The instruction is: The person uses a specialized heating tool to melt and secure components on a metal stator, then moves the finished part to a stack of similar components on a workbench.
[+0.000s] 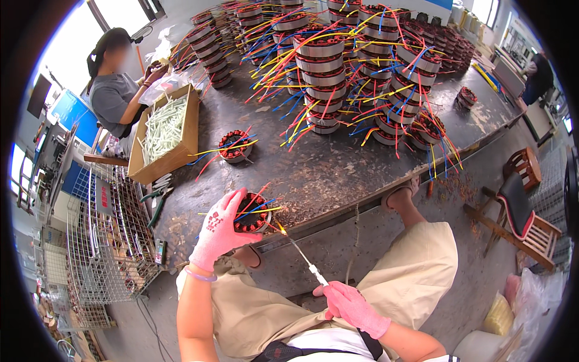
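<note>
My left hand [220, 229], in a pink glove, grips a motor stator [252, 224] by its side at the table's near edge. The stator is a ring with dark red windings, and red, blue and yellow lead wires stick out of it. My right hand [353, 306], also in a pink glove, is closed round the white handle of a slim tool [315, 273] with a thin metal shaft. The tool's orange-yellow tip is beside the stator's right side; whether they touch I cannot tell. Another wired stator [234, 146] lies on the table beyond my left hand.
Tall stacks of wired stators [324, 78] stand across the dark worn table [338, 175]. At left are a cardboard box [192, 130] of white tubes, green-handled pliers [158, 208] and a wire rack [99, 241]. A co-worker [117, 84] sits beyond the box. A wooden chair [525, 211] stands right.
</note>
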Demonstrator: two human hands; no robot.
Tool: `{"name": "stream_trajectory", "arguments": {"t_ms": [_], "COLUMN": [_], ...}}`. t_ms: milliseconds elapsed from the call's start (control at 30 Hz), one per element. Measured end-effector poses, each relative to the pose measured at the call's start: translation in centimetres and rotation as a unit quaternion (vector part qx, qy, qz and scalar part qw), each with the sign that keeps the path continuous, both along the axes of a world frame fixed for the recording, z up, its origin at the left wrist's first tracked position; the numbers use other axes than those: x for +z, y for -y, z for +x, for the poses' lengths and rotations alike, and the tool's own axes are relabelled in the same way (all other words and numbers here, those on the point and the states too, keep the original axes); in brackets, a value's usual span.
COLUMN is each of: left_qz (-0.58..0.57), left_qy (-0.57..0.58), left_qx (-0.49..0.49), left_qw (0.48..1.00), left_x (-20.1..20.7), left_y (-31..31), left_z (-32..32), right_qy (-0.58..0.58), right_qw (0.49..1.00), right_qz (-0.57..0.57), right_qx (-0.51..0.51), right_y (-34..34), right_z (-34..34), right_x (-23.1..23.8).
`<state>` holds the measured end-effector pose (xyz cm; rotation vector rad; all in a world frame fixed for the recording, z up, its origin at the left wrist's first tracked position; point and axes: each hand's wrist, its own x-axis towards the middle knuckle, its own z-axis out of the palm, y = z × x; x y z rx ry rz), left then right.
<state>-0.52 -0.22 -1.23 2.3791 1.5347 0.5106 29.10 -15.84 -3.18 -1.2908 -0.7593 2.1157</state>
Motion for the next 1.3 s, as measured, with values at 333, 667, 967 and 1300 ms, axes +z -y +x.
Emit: {"name": "stream_trajectory", "arguments": {"t_ms": [333, 667, 967, 1300], "left_qz": [0.008, 0.002, 0.002, 0.006], "left_qy": [0.000, -0.003, 0.000, -0.009], "left_qx": [-0.006, -0.006, -0.006, -0.011], "left_qw": [1.000, 1.000, 1.000, 1.000], "left_x": [-0.2, 0.0, 0.2, 0.0], "left_y": [-0.1, -0.1, 0.0, -0.1], "left_z": [-0.1, 0.0, 0.2, 0.0], "right_qy": [0.001, -0.009, -0.010, 0.002], "right_qw": [1.000, 1.000, 1.000, 1.000], "right_qz": [-0.004, -0.005, 0.001, 0.017], "right_qx": [-0.007, -0.007, 0.003, 0.010], "right_y": [0.2, 0.0, 0.0, 0.2], "right_z": [0.0, -0.1, -0.2, -0.1], "right_x": [-0.4, -0.1, -0.4, -0.6]}}
